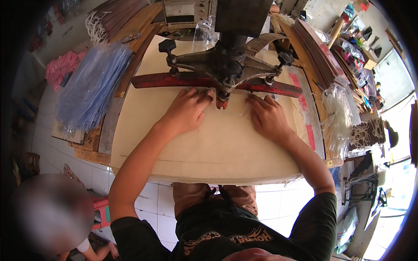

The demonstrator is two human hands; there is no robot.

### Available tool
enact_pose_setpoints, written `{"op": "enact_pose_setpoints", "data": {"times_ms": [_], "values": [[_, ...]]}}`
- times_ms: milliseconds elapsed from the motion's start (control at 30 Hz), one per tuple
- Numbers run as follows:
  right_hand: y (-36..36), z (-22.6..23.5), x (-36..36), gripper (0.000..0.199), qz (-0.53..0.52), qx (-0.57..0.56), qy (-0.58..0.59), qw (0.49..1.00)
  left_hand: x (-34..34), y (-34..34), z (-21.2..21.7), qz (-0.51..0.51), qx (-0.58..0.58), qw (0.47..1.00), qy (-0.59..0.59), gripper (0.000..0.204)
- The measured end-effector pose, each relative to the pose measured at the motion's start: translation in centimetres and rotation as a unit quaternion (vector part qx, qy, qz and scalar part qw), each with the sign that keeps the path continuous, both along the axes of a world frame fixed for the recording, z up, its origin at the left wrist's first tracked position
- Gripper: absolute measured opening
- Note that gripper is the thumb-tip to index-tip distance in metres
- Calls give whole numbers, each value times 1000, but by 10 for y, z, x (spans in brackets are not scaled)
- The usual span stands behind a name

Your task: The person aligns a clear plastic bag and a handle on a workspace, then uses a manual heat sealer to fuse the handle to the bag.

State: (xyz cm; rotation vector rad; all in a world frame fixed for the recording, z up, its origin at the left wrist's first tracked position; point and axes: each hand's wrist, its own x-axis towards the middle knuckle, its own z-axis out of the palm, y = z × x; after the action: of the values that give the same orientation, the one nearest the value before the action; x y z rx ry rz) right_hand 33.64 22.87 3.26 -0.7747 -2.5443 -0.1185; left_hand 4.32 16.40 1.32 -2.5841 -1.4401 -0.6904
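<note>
My left hand (188,109) rests on a large cream sheet (209,148), its bent fingers close together at the front of a red metal bar (161,81). My right hand (269,115) is on the other side of the central bracket, its fingers curled toward the same bar. Faint clear edges, possibly thin plastic film, show near the right fingertips; what either hand grips cannot be made out. Above the bar, a dark metal press head (226,65) with black knobs spreads its arms to left and right.
Blue-tinted plastic sleeves (93,87) are piled at left beside pink material (63,67). Brown strips with white cords (337,113) lie along the right side. A control box (187,13) stands behind the press. Another person (52,213) is low at left, near a red stool (102,211).
</note>
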Motion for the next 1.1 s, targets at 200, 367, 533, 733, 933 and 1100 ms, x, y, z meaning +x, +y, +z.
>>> {"op": "enact_pose_setpoints", "data": {"times_ms": [200, 367, 533, 733, 933, 1100], "values": [[0, -1, 0, 32, 2, 9, 2, 1000, 2, -2, 2, 20, -18, 1000, 3, 42], [2, 2, 0, 32, 11, 14, 0, 1000, 1, 1, 1, 11, -4, 1000, 9, 41], [2, 1, -4, 35, 10, 2, -3, 1000, 0, 1, -3, 11, 25, 1000, 12, 36], [2, 2, -6, 36, 7, 5, -14, 1000, 1, 2, -5, 11, 21, 1000, -12, 28], [0, 4, -12, 38, 3, -2, -29, 1000, 1, 1, -8, 21, 21, 999, -21, 25], [-2, 5, -13, 38, -4, -7, -37, 999, 2, -2, -6, 25, 23, 999, -13, 24]]}}
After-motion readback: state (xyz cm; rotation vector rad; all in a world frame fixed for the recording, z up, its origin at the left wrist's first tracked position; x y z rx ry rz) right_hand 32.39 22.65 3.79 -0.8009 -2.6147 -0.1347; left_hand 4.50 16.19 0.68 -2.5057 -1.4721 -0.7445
